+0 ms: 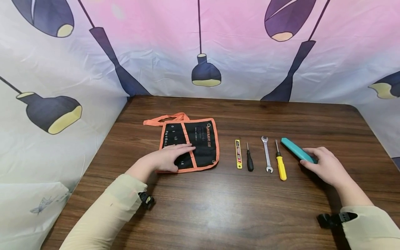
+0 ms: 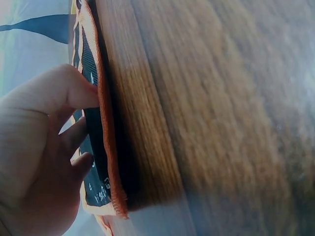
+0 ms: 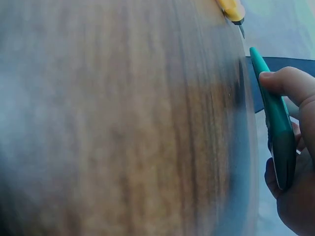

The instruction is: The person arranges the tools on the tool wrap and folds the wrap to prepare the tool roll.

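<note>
Between the right hand's (image 1: 326,166) thumb and fingers sits the teal tool (image 1: 296,150), gripped near one end.
I judge the step in hand to be picking this tool up, though I cannot tell whether it touches the table (image 1: 218,208). As I read it, a move toward the black pouch (image 1: 204,156) under the left hand (image 1: 168,156) would call for a steady pinch and a raised path. That left hand rests on the pouch with fingers extended and thumb at the near edge, holding nothing I can see. From the right hand toward the left, I have the yellow screwdriver (image 1: 281,167), wrench (image 1: 267,154), black screwdriver (image 1: 249,161) and flat yellow item (image 1: 238,154) standing in the way of any low sweep. Beyond the left hand, an orange strap (image 1: 153,122) lies loose.
</note>
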{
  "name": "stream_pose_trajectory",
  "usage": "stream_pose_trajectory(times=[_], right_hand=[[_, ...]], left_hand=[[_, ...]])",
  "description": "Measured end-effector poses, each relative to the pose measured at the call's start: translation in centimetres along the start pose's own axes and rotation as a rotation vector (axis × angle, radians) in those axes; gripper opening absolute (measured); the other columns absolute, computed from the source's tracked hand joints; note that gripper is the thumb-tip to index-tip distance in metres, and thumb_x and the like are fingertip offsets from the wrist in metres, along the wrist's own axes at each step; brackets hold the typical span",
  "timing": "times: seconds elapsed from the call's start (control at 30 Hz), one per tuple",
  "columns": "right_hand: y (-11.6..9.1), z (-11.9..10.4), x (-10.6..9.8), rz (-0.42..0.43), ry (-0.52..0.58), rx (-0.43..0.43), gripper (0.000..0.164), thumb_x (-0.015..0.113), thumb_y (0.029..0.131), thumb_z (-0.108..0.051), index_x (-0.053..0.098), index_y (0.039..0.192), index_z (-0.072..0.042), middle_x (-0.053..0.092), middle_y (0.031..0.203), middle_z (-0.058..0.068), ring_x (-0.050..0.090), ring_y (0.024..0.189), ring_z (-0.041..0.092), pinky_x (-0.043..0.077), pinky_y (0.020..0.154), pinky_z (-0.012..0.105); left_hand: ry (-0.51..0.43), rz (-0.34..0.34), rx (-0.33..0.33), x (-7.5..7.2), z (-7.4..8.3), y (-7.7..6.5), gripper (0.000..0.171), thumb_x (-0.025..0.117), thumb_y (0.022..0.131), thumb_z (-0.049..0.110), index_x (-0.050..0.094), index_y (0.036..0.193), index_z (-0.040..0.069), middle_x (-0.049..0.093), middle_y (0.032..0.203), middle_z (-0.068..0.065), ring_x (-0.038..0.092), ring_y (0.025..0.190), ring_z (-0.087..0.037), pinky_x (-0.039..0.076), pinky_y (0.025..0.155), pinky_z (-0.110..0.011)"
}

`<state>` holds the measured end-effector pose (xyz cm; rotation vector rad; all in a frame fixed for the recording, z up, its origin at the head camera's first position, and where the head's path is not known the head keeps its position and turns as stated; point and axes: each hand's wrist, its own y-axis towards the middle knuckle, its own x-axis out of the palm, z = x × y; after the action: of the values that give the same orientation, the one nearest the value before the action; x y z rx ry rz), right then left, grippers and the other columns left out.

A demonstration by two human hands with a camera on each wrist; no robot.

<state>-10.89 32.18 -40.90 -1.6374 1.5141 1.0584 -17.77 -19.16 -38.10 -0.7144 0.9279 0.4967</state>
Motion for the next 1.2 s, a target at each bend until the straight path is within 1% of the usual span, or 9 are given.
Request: stream_pose_trajectory(times=[0.13,0.23,0.43,0.53,0.67,0.77,0.93,1.07,1.2], right_hand=[[0.1,-0.3,-0.2,0.005,0.013,-0.027,0.052,0.061,0.091,-0.031,0.053,0.124,0.008,0.048,0.114,0.027,0.046,0.096,0.039,0.038,0.074,0.056],[0.4,-0.7,-0.3,0.011,0.026,-0.043,0.052,0.062,0.09,-0.032,0.054,0.124,0.007,0.048,0.113,0.025,0.046,0.095,0.037,0.038,0.073,0.054],[1.0,-1.8,-0.4,0.018,0.028,-0.075,0.05,0.064,0.088,-0.032,0.056,0.122,0.004,0.051,0.111,0.022,0.047,0.09,0.033,0.038,0.07,0.047],[1.4,-2.5,-0.3,0.017,0.034,-0.098,0.048,0.064,0.088,-0.032,0.058,0.121,0.003,0.052,0.109,0.021,0.047,0.087,0.031,0.038,0.068,0.044],[2.0,-3.6,-0.1,0.017,0.051,-0.116,0.046,0.066,0.087,-0.031,0.059,0.12,0.001,0.054,0.108,0.018,0.047,0.086,0.028,0.038,0.068,0.041],[2.3,-4.4,-0.1,0.011,0.071,-0.128,0.045,0.067,0.087,-0.029,0.06,0.119,0.001,0.054,0.107,0.017,0.048,0.086,0.027,0.038,0.07,0.041],[2.8,-5.7,0.3,-0.021,0.093,-0.165,0.045,0.068,0.086,-0.026,0.06,0.12,0.002,0.054,0.106,0.016,0.05,0.087,0.028,0.04,0.071,0.042],[3.0,-6.6,0.8,-0.035,0.091,-0.197,0.043,0.07,0.084,-0.023,0.061,0.119,0.001,0.055,0.106,0.015,0.049,0.088,0.026,0.04,0.072,0.041],[3.3,-7.5,1.5,-0.057,0.088,-0.225,0.042,0.071,0.083,-0.023,0.062,0.118,-0.001,0.056,0.104,0.011,0.047,0.09,0.025,0.039,0.073,0.04]], left_hand=[[-0.047,0.001,-0.011,0.1,-0.2,0.0,0.092,0.067,0.072,-0.001,0.025,0.149,0.026,0.02,0.154,-0.005,0.017,0.14,-0.027,0.02,0.107,-0.05],[-0.066,0.046,0.015,0.2,-0.1,-0.1,0.089,0.067,0.074,0.004,0.026,0.149,0.027,0.024,0.152,-0.005,0.019,0.139,-0.027,0.021,0.106,-0.051],[0.009,0.166,0.048,0.4,0.6,0.3,0.079,0.071,0.075,0.023,0.036,0.145,0.03,0.04,0.141,-0.002,0.031,0.13,-0.027,0.016,0.106,-0.056],[0.025,0.2,0.054,0.6,0.8,0.5,0.075,0.073,0.074,0.03,0.042,0.141,0.032,0.046,0.13,0.003,0.038,0.117,-0.022,0.022,0.103,-0.053],[0.016,0.208,0.067,0.9,0.9,0.8,0.07,0.074,0.073,0.036,0.047,0.138,0.033,0.046,0.119,0.006,0.039,0.105,-0.016,0.032,0.094,-0.045],[0.001,0.205,0.079,1.2,0.8,0.9,0.068,0.074,0.074,0.037,0.049,0.137,0.032,0.044,0.115,0.007,0.039,0.103,-0.015,0.036,0.088,-0.04],[-0.021,0.21,0.08,1.5,0.8,1.1,0.065,0.074,0.075,0.037,0.051,0.135,0.032,0.042,0.108,0.006,0.038,0.097,-0.015,0.037,0.081,-0.035],[-0.026,0.201,0.077,1.9,0.8,1.1,0.062,0.075,0.075,0.036,0.052,0.133,0.033,0.042,0.101,0.006,0.037,0.093,-0.015,0.035,0.08,-0.035],[-0.012,0.195,0.062,2.3,0.6,1.0,0.056,0.074,0.076,0.036,0.056,0.128,0.035,0.043,0.101,0.007,0.036,0.091,-0.014,0.034,0.08,-0.035]])
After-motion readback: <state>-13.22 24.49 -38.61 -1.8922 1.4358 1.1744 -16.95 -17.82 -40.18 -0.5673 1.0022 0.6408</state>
